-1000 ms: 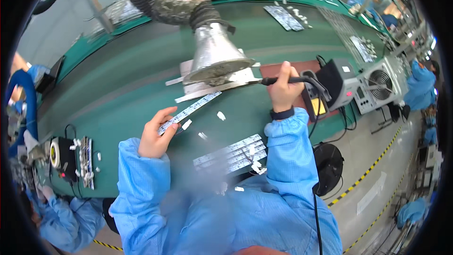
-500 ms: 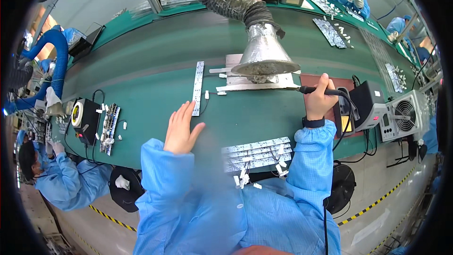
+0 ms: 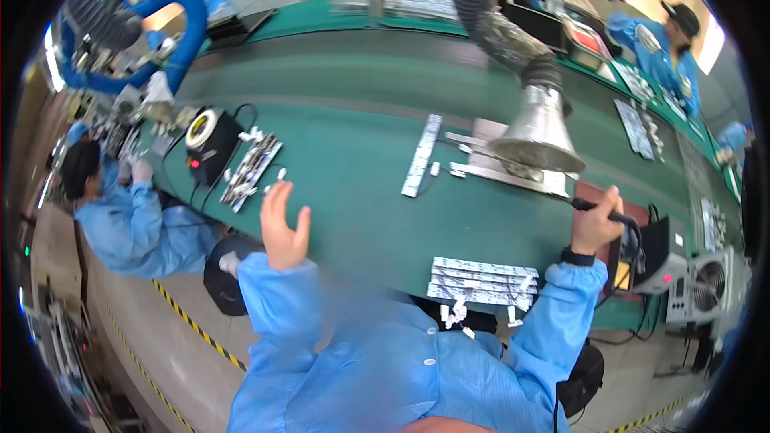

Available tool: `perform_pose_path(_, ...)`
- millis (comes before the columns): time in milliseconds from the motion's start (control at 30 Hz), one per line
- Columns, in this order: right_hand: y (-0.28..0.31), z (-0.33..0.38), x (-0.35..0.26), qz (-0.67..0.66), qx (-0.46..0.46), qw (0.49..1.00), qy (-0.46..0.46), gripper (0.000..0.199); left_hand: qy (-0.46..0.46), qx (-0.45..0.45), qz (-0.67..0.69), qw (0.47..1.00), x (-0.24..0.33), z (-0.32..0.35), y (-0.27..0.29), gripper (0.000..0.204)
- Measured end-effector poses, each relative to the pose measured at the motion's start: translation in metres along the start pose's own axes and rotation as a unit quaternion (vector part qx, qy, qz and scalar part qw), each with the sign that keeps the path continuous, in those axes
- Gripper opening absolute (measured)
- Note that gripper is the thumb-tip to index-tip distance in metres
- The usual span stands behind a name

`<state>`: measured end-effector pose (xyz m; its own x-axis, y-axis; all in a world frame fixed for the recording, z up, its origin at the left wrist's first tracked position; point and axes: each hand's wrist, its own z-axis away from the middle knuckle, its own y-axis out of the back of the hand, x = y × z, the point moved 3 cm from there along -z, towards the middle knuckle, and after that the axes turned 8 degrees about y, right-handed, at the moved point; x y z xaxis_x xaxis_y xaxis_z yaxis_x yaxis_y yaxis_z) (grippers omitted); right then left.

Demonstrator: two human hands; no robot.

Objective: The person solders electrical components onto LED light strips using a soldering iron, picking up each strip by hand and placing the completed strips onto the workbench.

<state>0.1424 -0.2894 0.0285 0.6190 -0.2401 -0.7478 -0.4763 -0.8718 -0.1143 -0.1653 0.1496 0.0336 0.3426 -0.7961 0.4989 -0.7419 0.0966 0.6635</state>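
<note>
Right hand (image 3: 595, 228) is gripping a black-handled soldering iron (image 3: 597, 210), fist clenched, tip pointing toward the flat metal fixture (image 3: 501, 175) under the silver cone-shaped fume hood (image 3: 536, 135). Left hand (image 3: 283, 228) is hovering open over the green bench mat (image 3: 353, 192), fingers spread, holding nothing. Long white component strip (image 3: 422, 155) is lying well ahead of it; stacked white strips (image 3: 481, 281) are sitting at the near edge.

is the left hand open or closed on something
Open and empty. The left hand is raised above the green bench with fingers spread, holding nothing; the long strip lies apart from it on the bench.
</note>
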Motion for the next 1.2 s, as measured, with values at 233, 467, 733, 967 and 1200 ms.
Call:
perform_pose_path(233,-0.002,-0.002,-0.010,0.015,-0.018,1.000,0.008,0.043,0.079,0.008,-0.245,0.966,-0.129,-0.047,0.037,0.107)
perform_pose_path(467,-0.011,-0.003,-0.016,-0.005,-0.004,1.000,0.001,0.038,0.078,-0.156,0.115,0.978,-0.226,-0.093,0.008,0.087)
perform_pose_path(733,-0.008,-0.003,-0.010,0.033,-0.012,0.999,-0.008,0.042,0.102,-0.159,0.097,0.977,-0.264,-0.091,0.012,0.050)
perform_pose_path(967,-0.002,0.000,0.007,0.138,-0.048,0.989,-0.027,0.044,0.081,-0.189,0.001,0.979,-0.256,-0.095,0.013,0.058)
perform_pose_path(1200,0.003,-0.005,-0.002,0.035,-0.021,0.999,0.006,0.041,0.076,-0.210,0.028,0.974,-0.240,-0.097,0.002,0.033)
